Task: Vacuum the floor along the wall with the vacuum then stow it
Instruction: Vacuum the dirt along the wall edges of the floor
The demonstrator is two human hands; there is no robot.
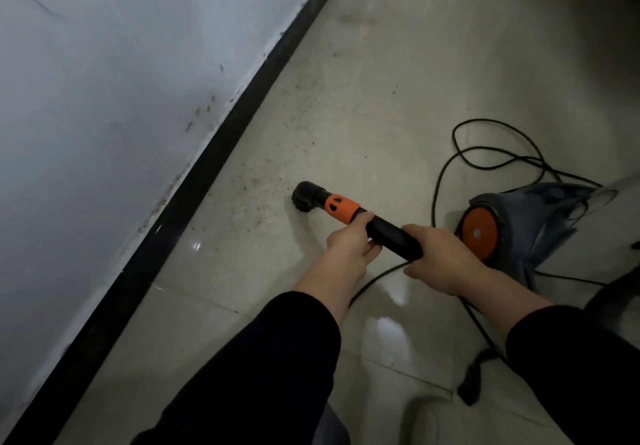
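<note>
Black vacuum wand with orange collar (343, 207), grasped by left hand (349, 242) and right hand (441, 263), nozzle (306, 199) down on beige tile floor (346, 105) near black skirting (214, 174): vacuuming step, judged unfinished; next, sweep nozzle through remaining grit (256, 199).

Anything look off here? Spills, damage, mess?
Yes. Dark grit is scattered on the floor between the nozzle and the baseboard. Brown marks stain the wall above. The cord lies in loose loops by the vacuum, a snag risk.
</note>
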